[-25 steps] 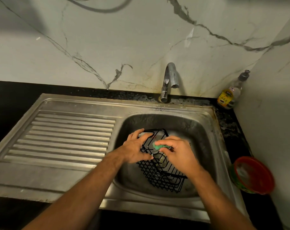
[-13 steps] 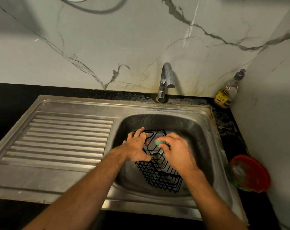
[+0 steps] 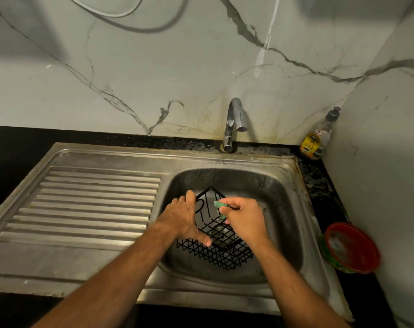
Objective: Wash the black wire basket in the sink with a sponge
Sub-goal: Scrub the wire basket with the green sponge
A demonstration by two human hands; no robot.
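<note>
The black wire basket lies tilted in the steel sink, over the drain. My left hand grips its left rim, fingers over the top wire and thumb on the lattice side. My right hand pinches a green sponge against the basket's upper right rim. Part of the basket's right side is hidden behind this hand.
A chrome tap stands behind the bowl, no water running. The ribbed draining board lies to the left. A soap bottle sits in the back right corner. A red-rimmed tub rests on the black counter at right.
The sponge has slid along the basket's upper rim with my right hand. My left hand shifted its grip, thumb now lower on the lattice. The basket has turned slightly.
</note>
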